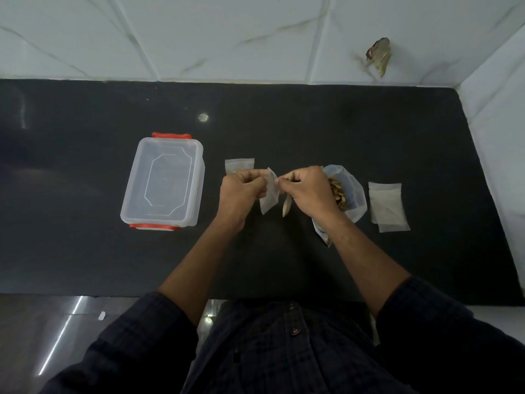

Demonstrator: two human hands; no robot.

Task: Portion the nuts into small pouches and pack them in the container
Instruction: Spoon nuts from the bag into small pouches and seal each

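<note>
A small pouch (269, 191) is being pinched at its mouth by the left hand (241, 189) and right hand (305, 189), just right of the lidded container (163, 180); the right hand is also gripping a spoon (287, 206). The nut bag (345, 194) beside it could be tipped by the wrist, or the pouch torn.

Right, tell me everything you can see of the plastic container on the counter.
The plastic container is a clear, rectangular box with rounded corners and orange-red clips at its near and far ends. It sits flat on the black counter, left of both hands, and nothing touches it. A stepped outline shows in its top; no pouches are visible inside.
</note>
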